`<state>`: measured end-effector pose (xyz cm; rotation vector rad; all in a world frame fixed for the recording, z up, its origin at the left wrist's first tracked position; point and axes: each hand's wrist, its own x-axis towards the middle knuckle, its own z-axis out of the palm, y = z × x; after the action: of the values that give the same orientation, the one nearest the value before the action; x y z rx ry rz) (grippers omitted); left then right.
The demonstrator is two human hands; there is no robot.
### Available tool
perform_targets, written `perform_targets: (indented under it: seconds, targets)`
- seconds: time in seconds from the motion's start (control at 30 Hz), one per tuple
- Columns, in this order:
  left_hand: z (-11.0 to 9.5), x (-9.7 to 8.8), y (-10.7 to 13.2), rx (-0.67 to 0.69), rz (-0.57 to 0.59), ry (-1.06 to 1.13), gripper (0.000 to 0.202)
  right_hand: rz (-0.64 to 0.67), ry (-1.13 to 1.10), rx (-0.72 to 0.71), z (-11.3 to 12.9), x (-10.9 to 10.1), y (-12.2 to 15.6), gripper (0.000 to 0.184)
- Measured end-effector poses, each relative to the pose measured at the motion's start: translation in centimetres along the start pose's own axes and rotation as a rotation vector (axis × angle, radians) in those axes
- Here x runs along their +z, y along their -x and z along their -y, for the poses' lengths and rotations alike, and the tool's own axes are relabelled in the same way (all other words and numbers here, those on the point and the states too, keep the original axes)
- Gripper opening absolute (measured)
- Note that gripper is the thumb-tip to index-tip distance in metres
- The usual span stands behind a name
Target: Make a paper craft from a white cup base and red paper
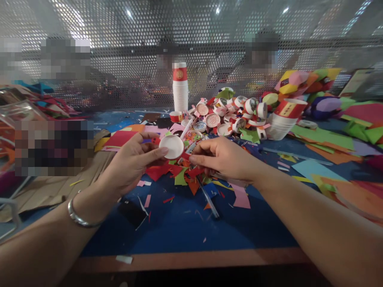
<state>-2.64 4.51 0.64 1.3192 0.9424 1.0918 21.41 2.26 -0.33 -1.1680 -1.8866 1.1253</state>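
My left hand (131,161) pinches a small white round paper-cup base (171,146) between thumb and fingers, its white face turned toward me. My right hand (223,159) is curled just to its right, thumb and forefinger pressed together near the disc's edge over red paper scraps (161,171); what it pinches is too small to make out. A silver bangle (78,217) sits on my left wrist. Below the hands a dark pen-like tool (208,199) lies on the blue table (185,227).
A pile of cut cup bases (227,115) lies behind the hands. A tall stack of paper cups (180,87) stands at the back, and a tipped stack (284,117) lies to the right. Coloured paper sheets (329,139) cover the right side. A perforated metal screen (191,48) closes the back.
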Motion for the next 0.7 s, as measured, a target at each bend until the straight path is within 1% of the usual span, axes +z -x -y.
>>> perform_targets:
  seconds: [0.07,0.13,0.2,0.27,0.33,0.4,0.47,0.57,0.7]
  targets:
    - [-0.2,-0.3,-0.3,0.010,-0.004,-0.007,0.048,-0.022,0.083,-0.036,0.1,-0.3,0.0,0.029]
    - [-0.5,-0.6,-0.5,0.023,-0.023,-0.018,0.048,-0.069,0.211,-0.051,0.2,-0.6,0.0,0.029]
    - [-1.0,-0.9,-0.5,0.035,-0.043,-0.032,0.045,-0.083,0.334,-0.039,0.3,-0.9,0.0,0.024]
    - [-1.5,-1.0,-0.3,0.028,-0.024,-0.059,0.044,-0.045,0.411,-0.033,0.4,-1.1,0.1,0.015]
    - [-2.1,-1.0,0.1,-0.012,0.034,-0.101,0.049,0.014,0.452,-0.064,0.6,-1.2,0.3,0.007]
    - [-2.5,-0.9,0.4,-0.063,0.098,-0.146,0.053,0.086,0.486,-0.095,0.8,-1.0,0.6,0.006]
    - [-2.6,-0.9,0.6,-0.085,0.125,-0.175,0.052,0.185,0.537,-0.105,1.1,-0.7,0.9,0.006]
    - [-2.1,-1.0,0.3,-0.031,0.101,-0.162,0.046,0.272,0.633,-0.116,1.2,-0.2,1.4,0.009]
    - [-1.4,-1.1,-0.3,0.042,0.056,-0.124,0.036,0.277,0.701,-0.158,1.1,-0.1,1.9,0.016]
